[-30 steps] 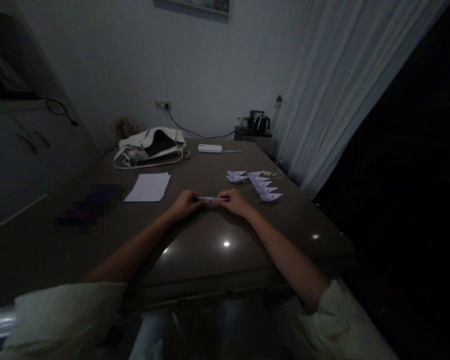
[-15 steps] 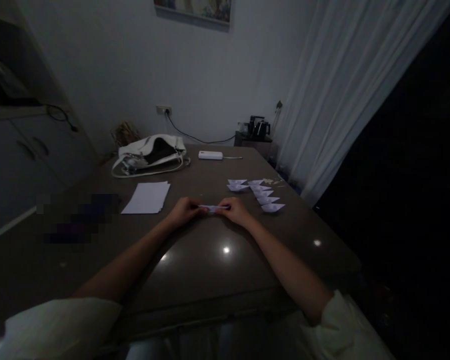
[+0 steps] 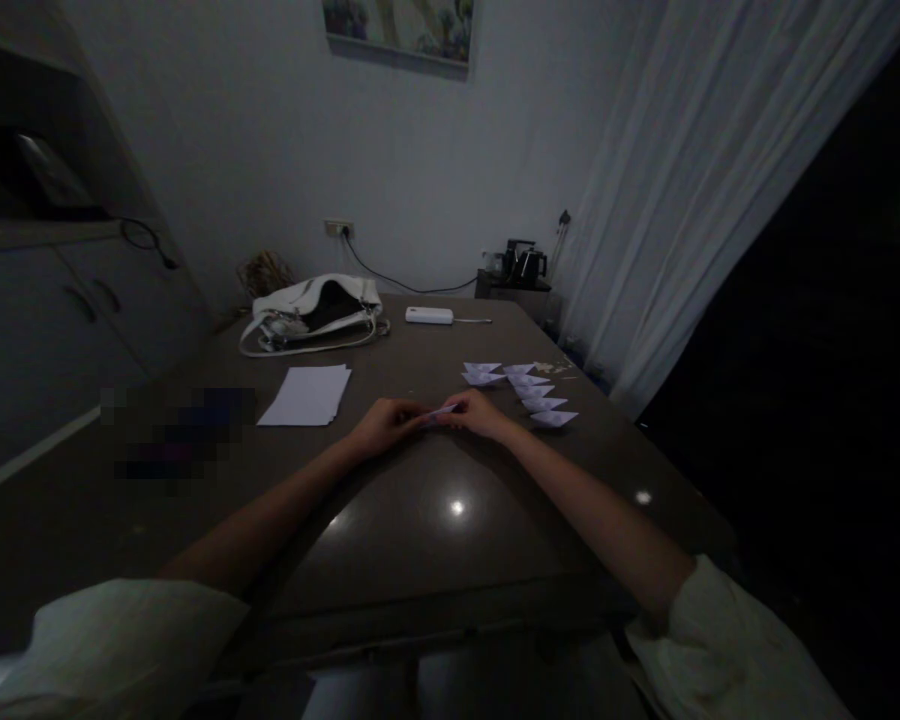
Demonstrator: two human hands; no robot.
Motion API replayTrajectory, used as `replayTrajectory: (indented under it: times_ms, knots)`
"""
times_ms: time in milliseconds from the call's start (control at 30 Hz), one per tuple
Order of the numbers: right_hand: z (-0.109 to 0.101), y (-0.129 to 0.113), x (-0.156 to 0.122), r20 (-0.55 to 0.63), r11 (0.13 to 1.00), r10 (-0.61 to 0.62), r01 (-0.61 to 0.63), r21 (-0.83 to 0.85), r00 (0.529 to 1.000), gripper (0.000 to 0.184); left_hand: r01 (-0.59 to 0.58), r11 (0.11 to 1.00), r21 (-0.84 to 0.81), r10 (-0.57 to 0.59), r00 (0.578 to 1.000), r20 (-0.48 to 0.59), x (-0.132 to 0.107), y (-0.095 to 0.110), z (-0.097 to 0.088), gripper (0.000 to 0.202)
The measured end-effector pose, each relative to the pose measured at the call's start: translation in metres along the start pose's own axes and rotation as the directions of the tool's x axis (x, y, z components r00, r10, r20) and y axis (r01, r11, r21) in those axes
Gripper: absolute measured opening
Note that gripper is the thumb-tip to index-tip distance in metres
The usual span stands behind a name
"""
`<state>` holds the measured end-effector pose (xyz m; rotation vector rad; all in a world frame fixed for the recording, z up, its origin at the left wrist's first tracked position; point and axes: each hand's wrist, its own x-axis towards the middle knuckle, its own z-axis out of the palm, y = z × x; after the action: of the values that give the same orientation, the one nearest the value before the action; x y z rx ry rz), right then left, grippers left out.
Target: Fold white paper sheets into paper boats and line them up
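- Grip: the left hand and the right hand were both clamped on one folded paper, at the centre of the frame. Finger detail was too dark to resolve.
- Position: the folded paper lay directly between the two sets of fingertips, with one hand on each end. Neither hand was nearer; both were in contact.
- Long axis: the folded paper ran from hand to hand across the frame, on a slant. Its right end stood higher in the frame than its left end.
- Clearance: the hands were low over the counter. Whether the folded paper touched the surface could not be determined.
- Right side: a group of paper boats stood in two files, right of centre. The right hand was the nearer one to them.
- Left side: a stack of white sheets lay flat, left of centre. The left hand was the nearer one to it.
- Far side: a white bag and a white device rested beyond the hands, higher in the frame.
- Change: half a second earlier, the folded paper had lain nearly level across the frame and shown more of its length. The boats and the stack had kept their arrangement.
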<state>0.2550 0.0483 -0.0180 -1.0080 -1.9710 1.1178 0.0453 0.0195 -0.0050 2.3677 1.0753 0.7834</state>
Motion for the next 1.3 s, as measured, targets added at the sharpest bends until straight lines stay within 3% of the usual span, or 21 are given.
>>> replayTrajectory:
  times_ms: [133, 300, 633, 1033, 1300]
  knots:
    - [-0.003, -0.003, 0.008, 0.006, 1.000, 0.022, -0.022, 0.019, 1.000, 0.035, -0.010, 0.998, 0.060, 0.013, 0.998, -0.059, 0.010, -0.006, -0.001, 0.029]
    - [0.000, 0.004, 0.012, -0.084, 0.999, 0.016, -0.012, 0.042, 0.996, 0.045, -0.034, 0.994, 0.106, 0.047, 0.991, -0.124, 0.022, -0.015, 0.001, 0.026]
    - [0.003, 0.009, 0.008, -0.122, 0.996, -0.027, 0.036, 0.076, 0.992, 0.050, -0.035, 0.990, 0.138, 0.061, 0.981, -0.184, 0.014, -0.012, 0.003, 0.025]
    - [0.004, 0.013, 0.010, -0.174, 0.988, 0.002, 0.025, 0.152, 0.985, 0.054, -0.035, 0.999, 0.017, 0.037, 0.994, -0.100, 0.014, -0.008, 0.000, 0.023]
    - [0.016, -0.001, 0.004, -0.200, 0.963, 0.097, -0.041, 0.265, 0.975, 0.037, 0.006, 0.997, 0.072, -0.001, 0.997, -0.076, 0.012, -0.005, 0.004, 0.013]
